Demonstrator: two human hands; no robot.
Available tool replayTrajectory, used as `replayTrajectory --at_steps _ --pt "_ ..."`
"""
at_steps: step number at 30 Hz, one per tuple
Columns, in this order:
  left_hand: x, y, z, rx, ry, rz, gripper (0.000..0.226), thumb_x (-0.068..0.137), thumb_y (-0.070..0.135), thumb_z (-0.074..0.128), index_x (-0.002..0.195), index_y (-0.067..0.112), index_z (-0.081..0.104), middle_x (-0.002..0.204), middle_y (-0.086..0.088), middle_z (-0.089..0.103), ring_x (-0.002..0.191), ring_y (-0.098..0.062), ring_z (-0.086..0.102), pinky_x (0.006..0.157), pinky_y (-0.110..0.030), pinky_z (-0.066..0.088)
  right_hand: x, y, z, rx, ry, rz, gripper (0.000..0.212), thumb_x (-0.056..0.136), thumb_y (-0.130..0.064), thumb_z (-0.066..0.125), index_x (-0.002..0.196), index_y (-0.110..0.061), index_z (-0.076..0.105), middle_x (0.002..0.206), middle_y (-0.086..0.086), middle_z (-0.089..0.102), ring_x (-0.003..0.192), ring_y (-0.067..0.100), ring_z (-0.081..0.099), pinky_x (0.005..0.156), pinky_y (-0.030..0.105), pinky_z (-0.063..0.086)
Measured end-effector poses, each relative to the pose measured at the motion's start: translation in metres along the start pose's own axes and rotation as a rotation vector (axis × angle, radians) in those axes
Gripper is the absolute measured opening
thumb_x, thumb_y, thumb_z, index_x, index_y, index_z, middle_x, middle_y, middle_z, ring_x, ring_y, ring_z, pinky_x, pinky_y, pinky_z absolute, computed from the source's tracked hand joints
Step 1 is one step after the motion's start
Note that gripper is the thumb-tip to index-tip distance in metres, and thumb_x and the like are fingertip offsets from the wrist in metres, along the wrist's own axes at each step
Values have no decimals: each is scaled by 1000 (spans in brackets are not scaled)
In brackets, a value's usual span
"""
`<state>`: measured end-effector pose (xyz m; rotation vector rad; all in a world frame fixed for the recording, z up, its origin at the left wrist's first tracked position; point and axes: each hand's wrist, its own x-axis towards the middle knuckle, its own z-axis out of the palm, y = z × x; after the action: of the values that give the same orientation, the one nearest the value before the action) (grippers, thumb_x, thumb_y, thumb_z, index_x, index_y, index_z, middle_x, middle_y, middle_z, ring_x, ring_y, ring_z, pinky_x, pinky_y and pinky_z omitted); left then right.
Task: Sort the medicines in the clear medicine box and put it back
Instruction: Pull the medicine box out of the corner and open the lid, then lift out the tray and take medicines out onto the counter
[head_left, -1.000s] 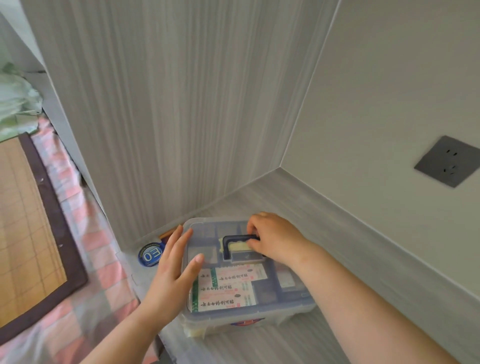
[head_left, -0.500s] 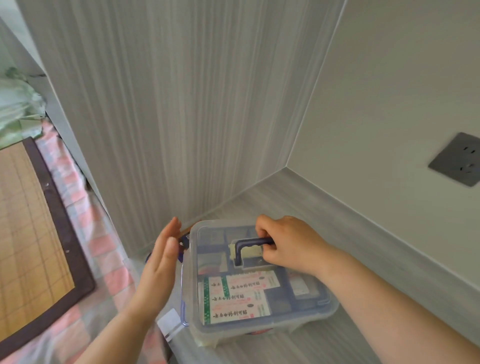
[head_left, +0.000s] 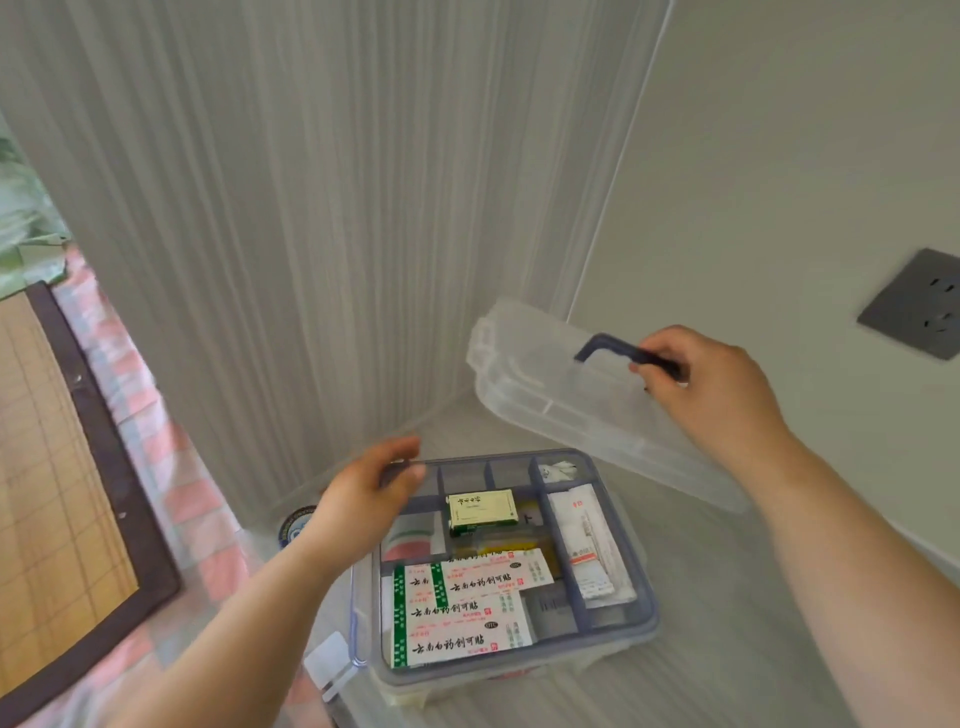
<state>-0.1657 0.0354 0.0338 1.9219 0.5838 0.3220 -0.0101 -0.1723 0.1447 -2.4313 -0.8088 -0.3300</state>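
The clear medicine box (head_left: 641, 631) stands on a grey shelf in a wall corner, its blue-divided tray uncovered. Inside lie white and green plaster boxes (head_left: 462, 608), a small green box (head_left: 482, 512) and a white tube pack (head_left: 589, 545). My right hand (head_left: 711, 395) is shut on the dark handle of the clear lid (head_left: 561, 395), which hangs tilted above and to the right of the box. My left hand (head_left: 366, 499) rests at the box's back left corner, fingers curled against the tray edge; I cannot tell whether it grips it.
A grey wall socket (head_left: 917, 304) sits on the right wall. To the left lies a bed with pink checked sheet (head_left: 171, 467) and a bamboo mat (head_left: 47, 467). A round blue object (head_left: 293, 522) lies behind the box's left side. Wood-grain panels close the corner.
My right hand has lifted the lid off the box by its handle, up and to the right. My left hand moved from the box's left side to its back left corner.
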Motion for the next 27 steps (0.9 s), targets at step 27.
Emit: replayTrajectory --at_steps 27 --pt "-1 -11 -5 153 215 20 42 84 -2 54 73 39 52 79 21 59 76 11 52 59 9 35 39 100 156 -25 -343 235 33 84 9 40 112 4 56 116 30 56 108 39 51 88 38 42"
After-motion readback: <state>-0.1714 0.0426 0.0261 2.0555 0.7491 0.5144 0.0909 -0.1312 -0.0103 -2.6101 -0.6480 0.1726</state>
